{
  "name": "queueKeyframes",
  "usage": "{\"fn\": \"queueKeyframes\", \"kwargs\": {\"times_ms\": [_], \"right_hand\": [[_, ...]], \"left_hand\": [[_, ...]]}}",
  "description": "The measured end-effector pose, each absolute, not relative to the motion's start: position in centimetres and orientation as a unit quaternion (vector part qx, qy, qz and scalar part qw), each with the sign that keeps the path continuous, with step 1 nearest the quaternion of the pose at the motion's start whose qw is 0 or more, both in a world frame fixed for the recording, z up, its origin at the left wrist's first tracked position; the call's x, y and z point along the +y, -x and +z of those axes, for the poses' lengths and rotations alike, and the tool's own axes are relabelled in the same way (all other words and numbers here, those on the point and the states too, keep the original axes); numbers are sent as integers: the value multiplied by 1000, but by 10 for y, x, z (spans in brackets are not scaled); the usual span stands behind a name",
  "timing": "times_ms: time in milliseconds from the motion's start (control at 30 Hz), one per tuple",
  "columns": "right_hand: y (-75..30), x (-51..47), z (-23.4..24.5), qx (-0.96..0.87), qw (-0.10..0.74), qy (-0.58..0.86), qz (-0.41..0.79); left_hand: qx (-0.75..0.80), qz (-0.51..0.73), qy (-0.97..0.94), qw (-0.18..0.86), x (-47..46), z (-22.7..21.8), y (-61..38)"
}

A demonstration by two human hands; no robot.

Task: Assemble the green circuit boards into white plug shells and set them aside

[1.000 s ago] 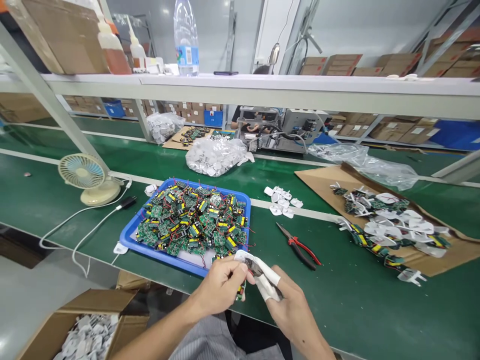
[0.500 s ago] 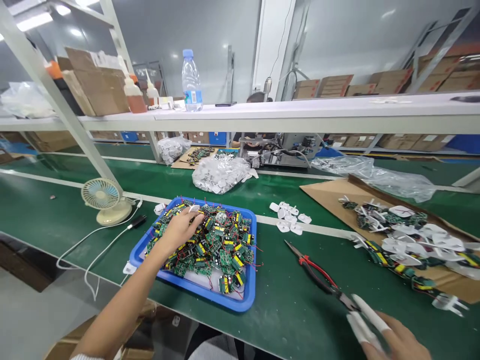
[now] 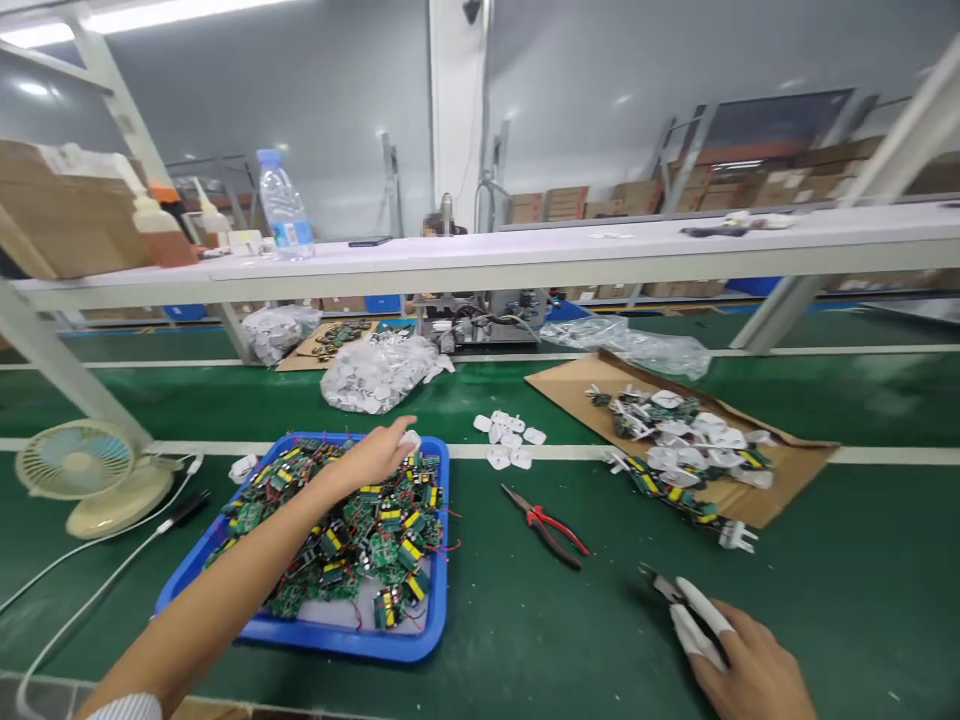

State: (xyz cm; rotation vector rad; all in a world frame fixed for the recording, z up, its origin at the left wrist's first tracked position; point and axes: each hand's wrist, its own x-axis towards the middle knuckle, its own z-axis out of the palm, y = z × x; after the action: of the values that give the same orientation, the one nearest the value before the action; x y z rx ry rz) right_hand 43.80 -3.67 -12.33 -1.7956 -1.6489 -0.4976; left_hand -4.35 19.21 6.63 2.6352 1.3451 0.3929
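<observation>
My left hand (image 3: 375, 456) reaches over the blue tray (image 3: 441, 610), its fingers closed on a small white plastic piece (image 3: 410, 440). Heaped in that tray are green circuit boards (image 3: 360, 520) with yellow-wrapped parts and thin red wires. At lower right, my right hand (image 3: 739, 645), with white covers on two fingers, is closed round small pliers (image 3: 663, 587), whose metal jaws point up and left. Their handles are hidden in the palm. Long-nose pliers (image 3: 546, 525) with red and black handles lie on the bench between the two hands.
Loose white plastic pieces (image 3: 510, 438) lie beyond the long-nose pliers. Cardboard (image 3: 787, 480) at right carries boards with white plug parts. A bag of white pieces (image 3: 379, 375) sits behind the tray. At left stand a fan (image 3: 82, 470) and cables; a shelf (image 3: 480, 255) crosses above.
The view has swung right. My left hand has shifted toward the tray's far right corner with the white piece. My right hand, with its pliers, is now farther from the long-nose pliers.
</observation>
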Motion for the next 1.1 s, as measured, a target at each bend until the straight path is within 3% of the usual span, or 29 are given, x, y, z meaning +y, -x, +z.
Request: {"fn": "queueKeyframes", "kwargs": {"times_ms": [200,467,633,900,1100], "right_hand": [[-428,-48,-113,-662,265,661,-231],[-419,-55,-110,-645,285,678,-209],[-416,-57,-110,-633,296,686,-203],[-410,-59,-97,-620,315,692,-195],[-408,-59,-97,-617,326,692,-186]], "left_hand": [[372,38,-923,89,242,41,-86],[360,-67,-929,58,280,28,-163],[308,-36,-948,66,289,28,-215],[236,24,-960,146,228,-10,-319],[247,80,-936,237,230,14,-308]]}}
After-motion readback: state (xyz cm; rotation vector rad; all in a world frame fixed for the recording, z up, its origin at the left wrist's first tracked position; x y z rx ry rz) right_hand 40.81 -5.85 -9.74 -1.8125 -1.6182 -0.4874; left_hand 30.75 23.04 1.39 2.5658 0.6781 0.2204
